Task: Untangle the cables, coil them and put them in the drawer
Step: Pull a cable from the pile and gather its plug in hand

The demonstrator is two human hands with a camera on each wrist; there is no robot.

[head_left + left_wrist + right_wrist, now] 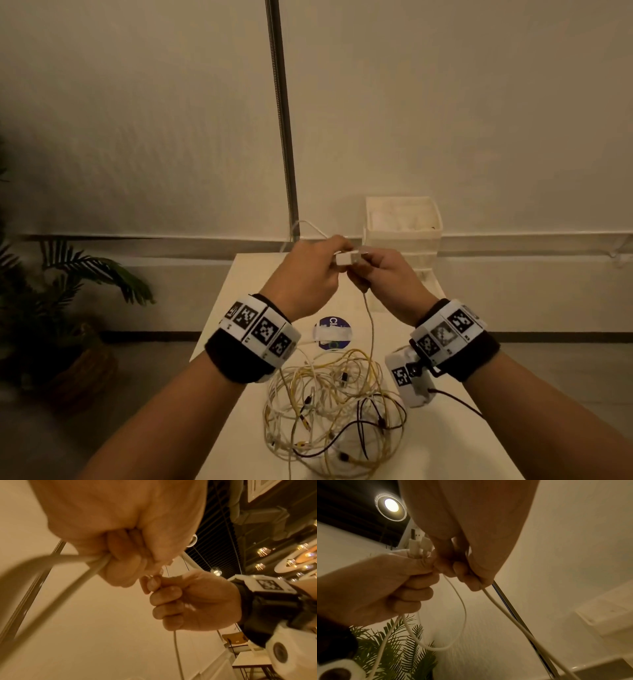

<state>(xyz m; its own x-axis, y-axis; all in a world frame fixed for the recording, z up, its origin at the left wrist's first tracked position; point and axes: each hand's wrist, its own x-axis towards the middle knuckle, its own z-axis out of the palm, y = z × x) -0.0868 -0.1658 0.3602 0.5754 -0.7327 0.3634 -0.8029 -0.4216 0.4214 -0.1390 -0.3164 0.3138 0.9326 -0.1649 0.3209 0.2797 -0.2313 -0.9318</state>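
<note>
Both hands are raised above the table and meet around one white cable (370,325). My left hand (318,263) grips several turns of it, with a loop (308,224) sticking out behind. In the right wrist view two white USB plugs (417,543) poke up from the left hand (388,586). My right hand (376,274) pinches the same cable beside the plugs, and the strand hangs from it down to the tangle (332,407) of white, yellow and dark cables on the table (445,445). A white drawer unit (402,226) stands at the table's far end.
A blue disc with a white item (332,334) lies between the hands and the tangle. A metal pole (284,137) rises behind the table. A potted plant (68,308) stands on the floor to the left. The wall is close behind.
</note>
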